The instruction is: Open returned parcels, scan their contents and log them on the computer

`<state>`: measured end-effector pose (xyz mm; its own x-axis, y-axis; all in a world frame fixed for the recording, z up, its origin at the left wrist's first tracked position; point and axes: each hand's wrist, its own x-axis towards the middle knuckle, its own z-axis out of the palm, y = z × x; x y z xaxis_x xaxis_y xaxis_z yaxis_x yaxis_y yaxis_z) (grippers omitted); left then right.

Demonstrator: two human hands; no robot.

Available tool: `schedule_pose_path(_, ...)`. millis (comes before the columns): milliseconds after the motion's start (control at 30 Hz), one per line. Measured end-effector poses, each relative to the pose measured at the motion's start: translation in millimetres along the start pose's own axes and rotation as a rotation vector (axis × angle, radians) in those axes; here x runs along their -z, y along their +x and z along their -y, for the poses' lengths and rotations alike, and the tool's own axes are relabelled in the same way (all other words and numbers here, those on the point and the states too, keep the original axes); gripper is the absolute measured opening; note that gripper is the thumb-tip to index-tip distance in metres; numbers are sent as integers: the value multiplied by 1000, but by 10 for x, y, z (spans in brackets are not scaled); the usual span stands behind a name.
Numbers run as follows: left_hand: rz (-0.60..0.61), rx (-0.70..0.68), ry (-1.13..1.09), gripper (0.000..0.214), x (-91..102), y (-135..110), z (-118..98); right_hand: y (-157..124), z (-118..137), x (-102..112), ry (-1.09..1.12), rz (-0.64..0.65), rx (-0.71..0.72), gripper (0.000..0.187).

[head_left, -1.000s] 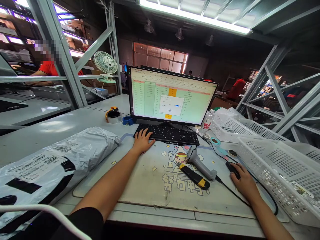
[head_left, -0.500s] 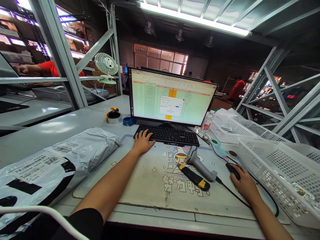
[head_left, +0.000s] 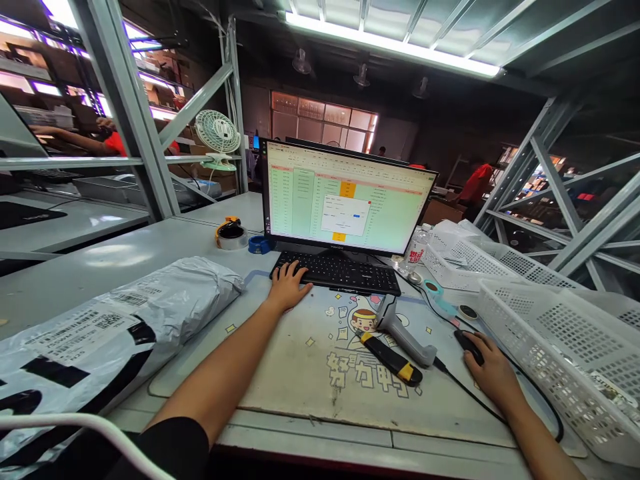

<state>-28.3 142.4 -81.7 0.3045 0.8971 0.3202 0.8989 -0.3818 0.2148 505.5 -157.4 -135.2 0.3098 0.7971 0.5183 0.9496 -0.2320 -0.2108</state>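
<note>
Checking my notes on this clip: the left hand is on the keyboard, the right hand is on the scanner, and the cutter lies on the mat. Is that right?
Not quite: the head view shows the right hand on the mouse, not the scanner. The left hand is on the keyboard, and the cutter lies on the mat.

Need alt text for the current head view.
Left hand on the left end of a black keyboard and right hand on a black mouse, before a monitor showing a spreadsheet and dialog box. Between the hands, a barcode scanner and utility knife lie on a cartoon desk mat; a wrapped parcel sits left, white plastic baskets right.
</note>
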Motion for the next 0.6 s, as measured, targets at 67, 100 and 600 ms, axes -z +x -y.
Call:
schedule_pose_path(67, -5, 1, -3, 61, 6, -3, -8, 1, 5, 2, -2, -4, 1, 52)
schedule_pose_path(100, -5, 2, -6, 62, 11, -6, -12, 1, 7, 3, -5, -5, 1, 51)
schedule_pose_path(600, -8, 1, -16, 60, 19, -19, -22, 11, 28, 20, -13, -2, 13, 53)
